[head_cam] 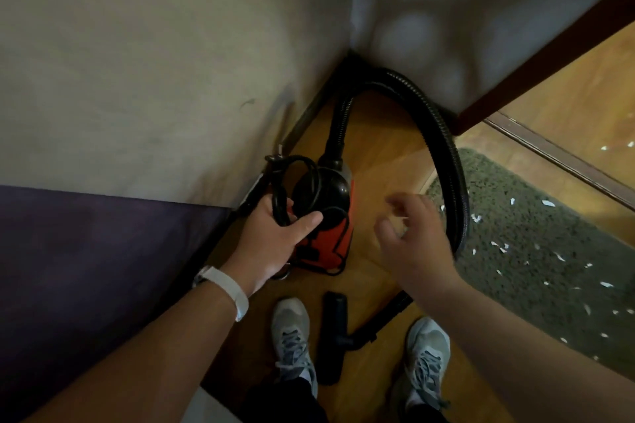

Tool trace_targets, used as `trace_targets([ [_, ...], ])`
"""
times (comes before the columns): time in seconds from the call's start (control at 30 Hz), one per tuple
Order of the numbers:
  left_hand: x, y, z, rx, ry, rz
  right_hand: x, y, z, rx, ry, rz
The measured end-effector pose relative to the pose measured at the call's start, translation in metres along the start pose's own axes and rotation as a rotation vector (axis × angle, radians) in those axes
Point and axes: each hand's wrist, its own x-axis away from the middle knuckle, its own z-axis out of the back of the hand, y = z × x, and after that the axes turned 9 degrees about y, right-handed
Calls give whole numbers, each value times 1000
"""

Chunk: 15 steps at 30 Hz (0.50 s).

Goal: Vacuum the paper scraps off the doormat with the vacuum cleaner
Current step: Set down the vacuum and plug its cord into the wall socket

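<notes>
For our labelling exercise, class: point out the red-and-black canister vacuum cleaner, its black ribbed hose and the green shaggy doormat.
Red-and-black canister vacuum cleaner (343, 233): head view, red side panel.
Black ribbed hose (452, 165): head view, right-hand curve.
Green shaggy doormat (536, 220): head view, bare pile.

Red vacuum cleaner (330, 240) (hose (457, 168) in an arc) beside green doormat (532, 216) with white paper scraps (548, 203).

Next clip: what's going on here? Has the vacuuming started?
Not yet. The person stands over the red vacuum cleaner in a corner, with the left hand gripping its coiled power cord and the right hand hovering empty beside it. The hose loops round to the floor nozzle, which lies between the shoes. Paper scraps are scattered on the green doormat to the right.
</notes>
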Motion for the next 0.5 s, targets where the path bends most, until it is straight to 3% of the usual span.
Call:
trace_targets([
  [0.23, 54, 20, 26, -271, 102, -224, 24, -95, -9, -78, -183, 183],
  [0.33, 68, 22, 36, -447, 165, -313, 31, -118, -12, -91, -308, 101],
  [0.5, 87, 27, 52, -474, 122, -410, 42, -135, -10, -186, -306, -23],
])
